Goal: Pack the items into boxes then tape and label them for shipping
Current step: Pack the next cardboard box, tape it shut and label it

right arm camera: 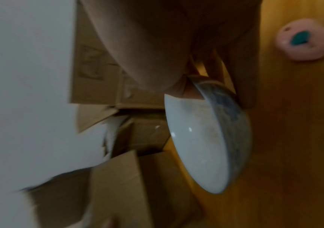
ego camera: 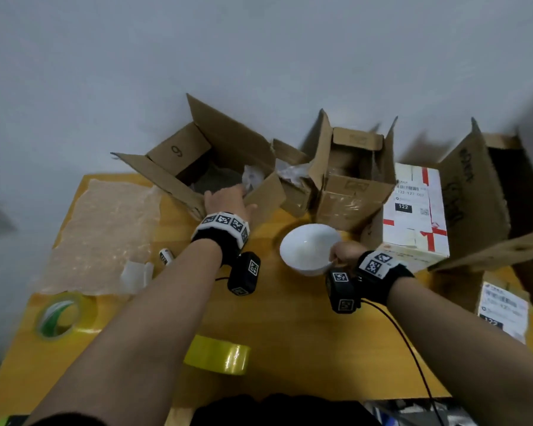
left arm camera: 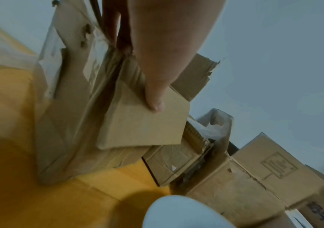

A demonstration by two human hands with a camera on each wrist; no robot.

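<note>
A white bowl (ego camera: 308, 249) hangs just above the yellow table (ego camera: 290, 333), pinched at its near rim by my right hand (ego camera: 343, 253); in the right wrist view the bowl (right arm camera: 202, 143) shows its thumb inside and fingers outside. My left hand (ego camera: 228, 199) grips the near flap of the open cardboard box (ego camera: 179, 149) marked 6, thumb (left arm camera: 155, 95) pressed on the flap's outside (left arm camera: 143, 123), fingers hidden inside. Grey padding and plastic lie in that box.
A second open box (ego camera: 351, 186) and a labelled white carton (ego camera: 416, 210) stand right of the bowl, with a larger box (ego camera: 480, 192) beyond. Bubble wrap (ego camera: 105, 235) lies left. Tape rolls: green-cored (ego camera: 62, 315), yellow (ego camera: 219, 355).
</note>
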